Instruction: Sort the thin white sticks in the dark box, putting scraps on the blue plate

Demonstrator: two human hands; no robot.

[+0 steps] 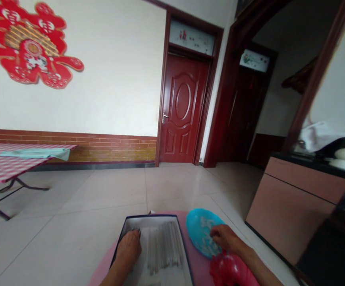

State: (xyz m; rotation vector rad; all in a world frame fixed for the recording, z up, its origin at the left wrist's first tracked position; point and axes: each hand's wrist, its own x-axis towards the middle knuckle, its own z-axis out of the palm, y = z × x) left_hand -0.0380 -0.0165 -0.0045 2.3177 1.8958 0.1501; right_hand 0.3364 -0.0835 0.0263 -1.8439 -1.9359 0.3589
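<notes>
A shallow box (pixel 185 254) with a dark blue rim and pale inside lies on a pink round surface. In it, several thin, clear or whitish sticks (pixel 163 246) lie side by side lengthwise. My left hand (pixel 128 248) is inside the box at its left side, fingers closed, with something small and dark at the fingertips. A blue plastic dish (pixel 191 224) to the right of the box holds many small whitish pieces (pixel 206 226). Over the right part of that dish is my right hand (pixel 224 237), its fingers pinched together; what they hold is hidden.
A glossy red-pink object (pixel 232 270) sits below the dish, partly under my right forearm. The pink surface (pixel 197 270) supports the box. A checked folding table (pixel 8 161) stands left, a brown cabinet (pixel 300 206) right. A red door (pixel 184 107) is ahead across the tiled floor (pixel 101 198).
</notes>
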